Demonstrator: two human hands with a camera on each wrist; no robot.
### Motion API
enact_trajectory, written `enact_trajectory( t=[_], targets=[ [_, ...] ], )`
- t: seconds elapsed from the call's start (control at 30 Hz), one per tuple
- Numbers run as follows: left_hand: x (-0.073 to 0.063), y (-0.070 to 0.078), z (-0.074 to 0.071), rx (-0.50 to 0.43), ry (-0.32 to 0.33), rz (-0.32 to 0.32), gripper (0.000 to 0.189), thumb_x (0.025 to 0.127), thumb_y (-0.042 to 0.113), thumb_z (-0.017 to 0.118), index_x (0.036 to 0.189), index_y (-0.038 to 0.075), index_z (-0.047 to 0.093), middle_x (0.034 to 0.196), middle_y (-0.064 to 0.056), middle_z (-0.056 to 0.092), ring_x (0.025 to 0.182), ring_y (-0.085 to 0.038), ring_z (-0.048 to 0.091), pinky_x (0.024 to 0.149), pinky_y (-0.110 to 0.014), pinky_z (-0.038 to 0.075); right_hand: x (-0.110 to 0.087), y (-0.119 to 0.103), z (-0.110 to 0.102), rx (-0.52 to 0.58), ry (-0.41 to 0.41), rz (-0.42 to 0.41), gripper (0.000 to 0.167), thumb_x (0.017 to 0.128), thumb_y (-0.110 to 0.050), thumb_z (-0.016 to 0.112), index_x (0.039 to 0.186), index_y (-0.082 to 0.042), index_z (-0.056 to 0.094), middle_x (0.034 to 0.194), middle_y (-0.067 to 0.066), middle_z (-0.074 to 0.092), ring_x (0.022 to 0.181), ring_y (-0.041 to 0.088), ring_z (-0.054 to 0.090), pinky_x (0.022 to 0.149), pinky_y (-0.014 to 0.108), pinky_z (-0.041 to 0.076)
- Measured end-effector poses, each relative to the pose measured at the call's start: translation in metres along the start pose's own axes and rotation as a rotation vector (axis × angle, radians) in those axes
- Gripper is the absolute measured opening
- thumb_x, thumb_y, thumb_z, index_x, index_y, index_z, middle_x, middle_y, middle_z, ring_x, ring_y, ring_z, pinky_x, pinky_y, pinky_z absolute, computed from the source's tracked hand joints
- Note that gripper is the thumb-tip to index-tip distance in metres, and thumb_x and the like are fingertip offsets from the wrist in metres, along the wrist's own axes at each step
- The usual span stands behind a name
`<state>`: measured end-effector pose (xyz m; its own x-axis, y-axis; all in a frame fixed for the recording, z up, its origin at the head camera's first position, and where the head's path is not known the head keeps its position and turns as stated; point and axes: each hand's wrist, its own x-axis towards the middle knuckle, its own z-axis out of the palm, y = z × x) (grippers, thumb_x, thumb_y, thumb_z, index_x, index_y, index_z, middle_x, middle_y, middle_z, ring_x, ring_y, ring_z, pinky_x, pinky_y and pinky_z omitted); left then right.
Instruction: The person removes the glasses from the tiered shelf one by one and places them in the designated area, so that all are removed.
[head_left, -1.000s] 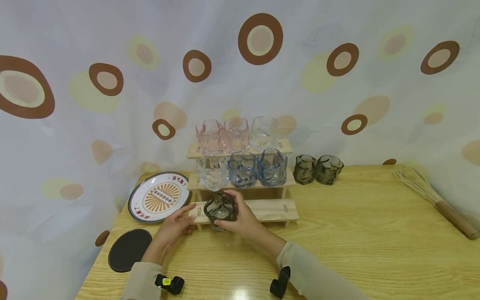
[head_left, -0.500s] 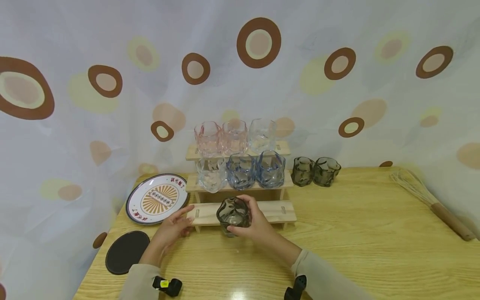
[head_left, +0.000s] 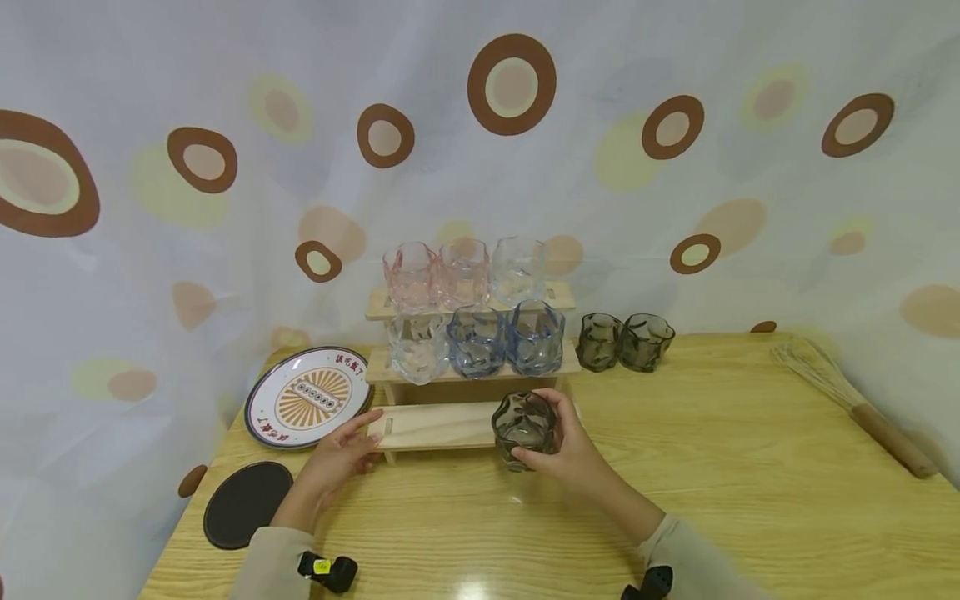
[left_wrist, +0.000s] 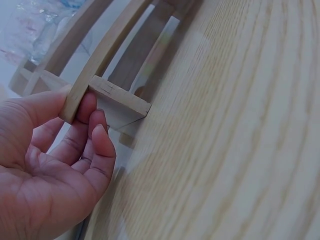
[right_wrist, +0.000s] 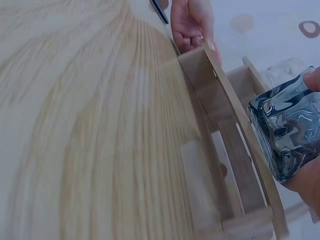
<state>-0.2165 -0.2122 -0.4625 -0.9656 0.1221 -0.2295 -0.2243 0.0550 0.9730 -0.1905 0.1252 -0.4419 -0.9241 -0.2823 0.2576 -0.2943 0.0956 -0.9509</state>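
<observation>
My right hand [head_left: 570, 446] grips a smoky grey glass tumbler [head_left: 525, 429] with the thumb in front and fingers behind. That tumbler is at the right part of the lowest step [head_left: 442, 425] of a three-step wooden rack; whether its base touches the wood cannot be told. In the right wrist view the tumbler [right_wrist: 287, 127] appears beside the step's edge [right_wrist: 245, 120]. My left hand [head_left: 337, 458] holds the left end of this same step. The left wrist view has thumb and fingers pinching the board [left_wrist: 97, 62].
Clear and blue tumblers [head_left: 536, 337] fill the middle step; pink [head_left: 411, 275] and clear ones stand on top. Two grey tumblers [head_left: 645, 342] are right of the rack. A patterned plate [head_left: 262, 400] and black oval mat [head_left: 247, 504] lie left, a whisk [head_left: 888, 437] far right.
My right hand has carried the grey tumbler rightward along the lowest step, from its left end to its right part. The left hand stays at the step's left end.
</observation>
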Motion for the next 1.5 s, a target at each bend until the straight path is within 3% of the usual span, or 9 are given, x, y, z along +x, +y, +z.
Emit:
enact_trajectory(
  t=[0.1,0.2,0.4,0.57,0.77,1.03,1.4,1.5],
  targets=[
    [0.000,0.001,-0.001,0.007,-0.007,-0.002,0.051,0.095,0.011,0.057,0.143,0.007,0.041,0.085,0.001,0.059,0.075,-0.009,0.057,0.065,-0.022,0.048,-0.003,0.001,-0.014,-0.014,0.029,-0.023,0.074,0.080,0.006,0.070,0.136,0.003,0.022,0.139,0.021,0.028,0.127,0.036,0.031,0.098,0.016,0.037],
    [0.000,0.002,-0.002,0.010,-0.006,-0.005,0.051,0.095,0.012,0.057,0.143,0.007,0.041,0.085,0.001,0.059,0.075,-0.010,0.057,0.065,-0.022,0.048,-0.008,0.001,-0.027,-0.032,0.057,-0.034,0.073,0.080,0.007,0.069,0.135,0.006,0.021,0.138,0.022,0.028,0.127,0.031,0.030,0.096,0.008,0.032],
    [0.000,0.001,-0.001,-0.005,-0.006,-0.008,0.051,0.095,0.010,0.057,0.143,0.006,0.041,0.085,0.001,0.060,0.075,-0.010,0.058,0.065,-0.022,0.048,-0.017,0.002,-0.058,-0.083,0.118,-0.081,0.071,0.081,0.011,0.066,0.134,0.009,0.019,0.135,0.023,0.028,0.121,0.008,0.033,0.096,0.008,0.032],
    [0.001,0.001,-0.001,-0.014,-0.007,-0.010,0.051,0.095,0.010,0.056,0.144,0.006,0.040,0.087,0.002,0.061,0.075,-0.009,0.058,0.065,-0.022,0.048,-0.023,0.006,-0.089,-0.133,0.193,-0.070,0.072,0.082,0.011,0.065,0.135,0.006,0.016,0.134,0.019,0.027,0.118,0.004,0.033,0.092,0.007,0.034],
    [0.001,0.002,-0.003,-0.010,-0.002,-0.010,0.051,0.096,0.011,0.056,0.144,0.007,0.040,0.087,0.001,0.060,0.076,-0.009,0.058,0.065,-0.022,0.048,-0.026,0.016,-0.127,-0.218,0.268,0.039,0.073,0.087,-0.003,0.067,0.136,-0.002,0.012,0.134,0.010,0.024,0.119,0.008,0.030,0.091,0.007,0.032],
    [0.000,-0.002,-0.002,-0.028,-0.011,-0.006,0.052,0.095,0.010,0.057,0.143,0.005,0.040,0.081,0.002,0.057,0.073,-0.009,0.057,0.064,-0.022,0.048,-0.027,0.025,-0.166,-0.279,0.316,0.138,0.076,0.092,-0.016,0.063,0.138,-0.002,0.005,0.135,0.012,0.021,0.123,0.030,0.027,0.086,0.010,0.034],
    [0.000,-0.001,-0.002,-0.015,-0.013,0.002,0.051,0.095,0.010,0.057,0.143,0.006,0.041,0.081,0.001,0.057,0.074,-0.010,0.057,0.064,-0.022,0.048,-0.019,0.034,-0.206,-0.389,0.426,0.221,0.073,0.092,-0.031,0.062,0.136,-0.005,0.010,0.128,0.007,0.030,0.116,0.031,0.030,0.076,0.011,0.038],
    [0.000,-0.001,-0.002,-0.012,-0.016,-0.001,0.051,0.095,0.011,0.057,0.144,0.007,0.040,0.082,0.001,0.058,0.074,-0.010,0.057,0.065,-0.023,0.048,-0.014,0.038,-0.213,-0.400,0.478,0.236,0.071,0.090,-0.031,0.064,0.133,-0.007,0.013,0.124,0.000,0.029,0.113,0.027,0.032,0.076,0.014,0.037]
  ],
)
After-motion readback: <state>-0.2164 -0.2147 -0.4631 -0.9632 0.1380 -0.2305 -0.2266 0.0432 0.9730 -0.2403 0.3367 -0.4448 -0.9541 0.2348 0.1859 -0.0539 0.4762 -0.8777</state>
